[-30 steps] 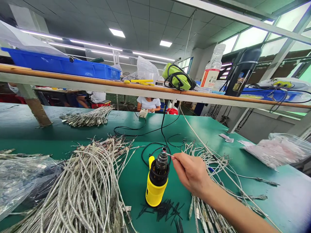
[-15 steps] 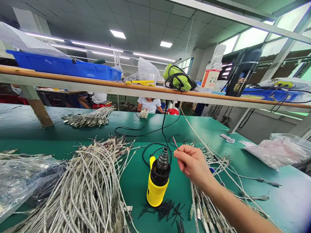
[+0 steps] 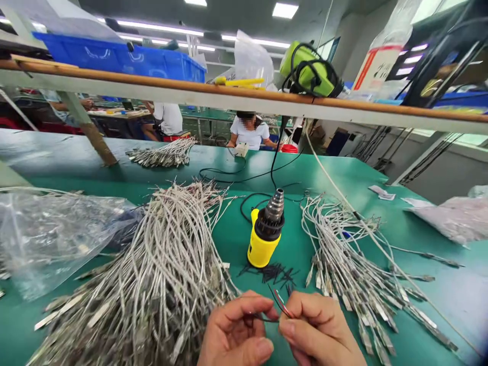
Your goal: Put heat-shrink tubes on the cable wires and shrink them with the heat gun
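My left hand (image 3: 236,330) and my right hand (image 3: 316,330) are close together at the bottom of the view, over the green bench mat (image 3: 229,249). Fingers of my right hand pinch thin red and dark wires (image 3: 284,305), and a thin dark wire (image 3: 263,318) runs across into my left hand's fingertips. A yellow heat gun (image 3: 263,249) stands nozzle-up just above my hands, with short black sleeves (image 3: 270,273) scattered at its base. Silver braided cable bundles lie on both sides, left (image 3: 163,254) and right (image 3: 343,259).
A clear plastic bag of cables (image 3: 57,239) lies at the left, and another bag (image 3: 453,218) lies at the right. Above the bench runs a wood-edged shelf (image 3: 229,86) holding a blue crate (image 3: 118,58). Co-workers (image 3: 248,132) sit beyond it.
My left hand has come into view and joined my right, which dropped from beside the heat gun's nozzle toward me. The whole scene sits higher in the picture, since my head has tilted down.
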{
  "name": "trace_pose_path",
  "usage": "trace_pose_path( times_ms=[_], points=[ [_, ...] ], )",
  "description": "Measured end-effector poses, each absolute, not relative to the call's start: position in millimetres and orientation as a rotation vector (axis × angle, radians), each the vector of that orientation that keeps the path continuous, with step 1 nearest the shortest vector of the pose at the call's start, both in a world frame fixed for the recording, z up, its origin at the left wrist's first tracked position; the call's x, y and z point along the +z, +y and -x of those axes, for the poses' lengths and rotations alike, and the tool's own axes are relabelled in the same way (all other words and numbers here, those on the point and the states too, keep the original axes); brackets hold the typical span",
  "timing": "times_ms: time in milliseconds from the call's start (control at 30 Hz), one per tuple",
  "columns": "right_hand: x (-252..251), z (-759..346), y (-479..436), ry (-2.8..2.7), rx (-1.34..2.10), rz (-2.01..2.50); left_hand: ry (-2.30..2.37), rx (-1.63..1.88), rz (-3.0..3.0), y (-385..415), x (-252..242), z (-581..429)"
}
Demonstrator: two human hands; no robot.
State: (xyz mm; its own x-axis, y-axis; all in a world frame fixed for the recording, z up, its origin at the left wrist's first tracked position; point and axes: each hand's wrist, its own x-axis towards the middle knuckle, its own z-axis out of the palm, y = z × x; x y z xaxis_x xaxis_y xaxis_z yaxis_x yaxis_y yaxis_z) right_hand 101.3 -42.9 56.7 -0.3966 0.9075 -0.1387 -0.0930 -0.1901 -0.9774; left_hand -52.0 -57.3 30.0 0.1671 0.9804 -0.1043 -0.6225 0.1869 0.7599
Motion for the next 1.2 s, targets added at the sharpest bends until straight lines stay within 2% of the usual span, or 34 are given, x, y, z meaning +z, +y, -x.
trace_pose_path(
  times_ms=[433,733,833,1067,1200],
  points=[
    [42,-82,-90,-1.359,1.694,1.079,0.766,1.334,-0.731,-106,25,62],
    [40,-79,-95,-1.523,1.542,1.107,0.787,1.338,-0.751,-107,25,67],
    [35,-81,-97,-1.61,1.44,1.105,0.781,1.348,-0.771,-107,23,68],
    [22,-84,-94,-1.879,0.968,0.919,0.767,1.36,-0.805,-106,23,72],
    [20,-84,-89,-1.913,0.859,0.778,0.768,1.346,-0.792,-105,23,73]
  ],
)
